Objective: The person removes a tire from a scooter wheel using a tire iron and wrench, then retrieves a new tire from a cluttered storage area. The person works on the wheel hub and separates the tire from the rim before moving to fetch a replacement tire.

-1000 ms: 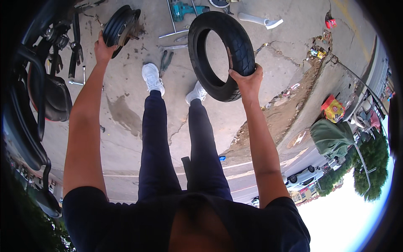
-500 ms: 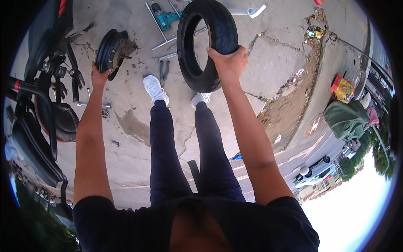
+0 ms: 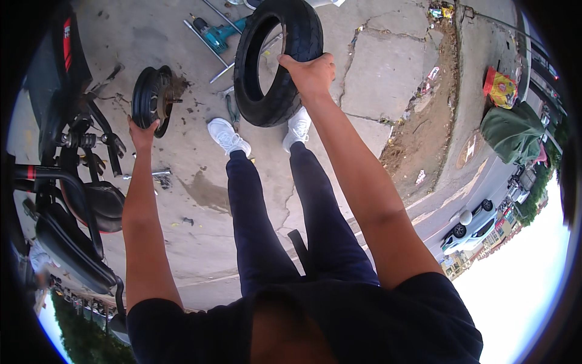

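Tyre [image 3: 276,60] is off, gripped by the right hand [image 3: 310,74], fingers clamped over its rim; left hand [image 3: 142,132] fingers clasp the bare wheel hub [image 3: 151,97], seemingly awaiting refitting.

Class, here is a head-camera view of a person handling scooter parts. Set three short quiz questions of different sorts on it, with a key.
1. True or false: the right hand grips a black tyre.
2. Which tool lies on the concrete beyond the tyre? A) teal power drill B) red bucket C) yellow ladder
3. Fill in: the left hand holds a black wheel ____.

Key:
1. True; the fingers wrap over the tyre's upper edge.
2. A, the teal power drill, beside long metal bars.
3. Hub, the wheel hub, held from below near the parked scooter.
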Demonstrator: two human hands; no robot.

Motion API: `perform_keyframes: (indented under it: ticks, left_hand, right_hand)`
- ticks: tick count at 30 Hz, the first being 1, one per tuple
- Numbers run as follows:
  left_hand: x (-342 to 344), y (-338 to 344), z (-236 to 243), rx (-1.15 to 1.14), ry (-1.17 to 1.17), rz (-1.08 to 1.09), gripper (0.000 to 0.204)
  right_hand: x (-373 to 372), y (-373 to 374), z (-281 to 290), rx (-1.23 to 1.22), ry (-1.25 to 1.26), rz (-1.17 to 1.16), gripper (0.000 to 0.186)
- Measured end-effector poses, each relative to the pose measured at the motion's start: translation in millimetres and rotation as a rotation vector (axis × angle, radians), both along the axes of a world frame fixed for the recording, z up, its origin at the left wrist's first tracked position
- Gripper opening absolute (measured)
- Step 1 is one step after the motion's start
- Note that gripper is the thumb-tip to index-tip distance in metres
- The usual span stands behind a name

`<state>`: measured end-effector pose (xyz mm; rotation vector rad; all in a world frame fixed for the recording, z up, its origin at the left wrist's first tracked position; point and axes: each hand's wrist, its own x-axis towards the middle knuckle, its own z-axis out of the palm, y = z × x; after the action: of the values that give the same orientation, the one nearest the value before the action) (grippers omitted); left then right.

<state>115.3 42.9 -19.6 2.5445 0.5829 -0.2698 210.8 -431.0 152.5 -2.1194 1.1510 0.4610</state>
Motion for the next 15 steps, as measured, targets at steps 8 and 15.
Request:
perform_keyframes:
  ticks: [8,15]
  left_hand:
    - [6.2,-4.3,2.7,0.054,-0.055,0.035,0.109]
    - [-15.1,-53.9,53.4,-0.36,-0.223,0.189,0.065]
  right_hand:
    - [-3.5,-6.7,-8.3,0.103,-0.111,-0.204,0.08]
    - [-9.7,-1.0,10.5,0.367,-0.293,-0.466,0.052]
